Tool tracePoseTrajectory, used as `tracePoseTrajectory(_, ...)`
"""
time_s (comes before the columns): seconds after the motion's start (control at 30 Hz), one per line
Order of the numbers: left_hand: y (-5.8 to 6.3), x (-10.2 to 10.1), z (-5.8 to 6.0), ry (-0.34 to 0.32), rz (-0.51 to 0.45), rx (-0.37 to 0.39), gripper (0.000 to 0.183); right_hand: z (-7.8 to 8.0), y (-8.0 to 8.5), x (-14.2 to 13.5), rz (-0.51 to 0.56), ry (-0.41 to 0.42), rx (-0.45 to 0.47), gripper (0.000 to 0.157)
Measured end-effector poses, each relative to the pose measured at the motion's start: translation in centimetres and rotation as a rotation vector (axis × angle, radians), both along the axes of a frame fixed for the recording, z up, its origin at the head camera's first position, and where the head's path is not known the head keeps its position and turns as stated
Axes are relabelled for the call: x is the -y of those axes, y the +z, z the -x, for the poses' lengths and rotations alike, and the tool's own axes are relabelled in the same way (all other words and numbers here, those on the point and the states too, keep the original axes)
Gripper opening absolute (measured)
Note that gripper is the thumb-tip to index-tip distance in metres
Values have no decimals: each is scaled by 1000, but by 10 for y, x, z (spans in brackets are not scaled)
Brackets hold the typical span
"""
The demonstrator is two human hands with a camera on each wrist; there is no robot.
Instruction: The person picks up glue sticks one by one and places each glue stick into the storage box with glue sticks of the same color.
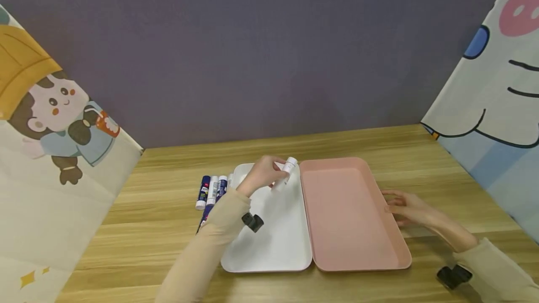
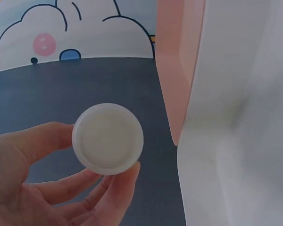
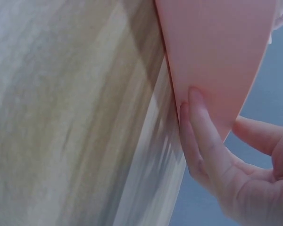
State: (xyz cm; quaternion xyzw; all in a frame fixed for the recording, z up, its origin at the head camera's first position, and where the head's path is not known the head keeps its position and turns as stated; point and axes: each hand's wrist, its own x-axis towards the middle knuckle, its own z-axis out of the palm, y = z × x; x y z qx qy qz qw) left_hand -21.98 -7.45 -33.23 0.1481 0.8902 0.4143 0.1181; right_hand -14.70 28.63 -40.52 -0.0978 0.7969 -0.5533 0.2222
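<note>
My left hand [image 1: 265,172] pinches a white glue stick [image 1: 288,166] between thumb and fingertips, tilted above the far part of the white tray [image 1: 282,247]. In the left wrist view, the stick's round white end [image 2: 107,139] faces the camera, hiding most of its length. At the pink tray [image 1: 349,214], my right hand [image 1: 410,208] rests against the right side. The right wrist view shows its fairly straight fingers [image 3: 205,127] on the outer wall, with the thumb [image 3: 254,134] at the rim.
Left of the white tray lie several glue sticks [image 1: 203,191], blue and white, partly hidden by my left sleeve [image 1: 210,242]. The two trays stand side by side on the wooden table [image 1: 143,228]. A dark partition [image 1: 269,60] rises behind, with printed panels at both sides.
</note>
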Motion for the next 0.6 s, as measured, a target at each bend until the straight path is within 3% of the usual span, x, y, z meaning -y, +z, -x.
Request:
tracePoseTrajectory(0.3, 0, -32, 9, 1, -46, 55, 37, 0, 2, -2, 12, 21, 13, 62)
tracePoseTrajectory(0.6, -5, -63, 6, 26, -138, 110, 38, -1, 3, -1, 16, 39, 18, 62)
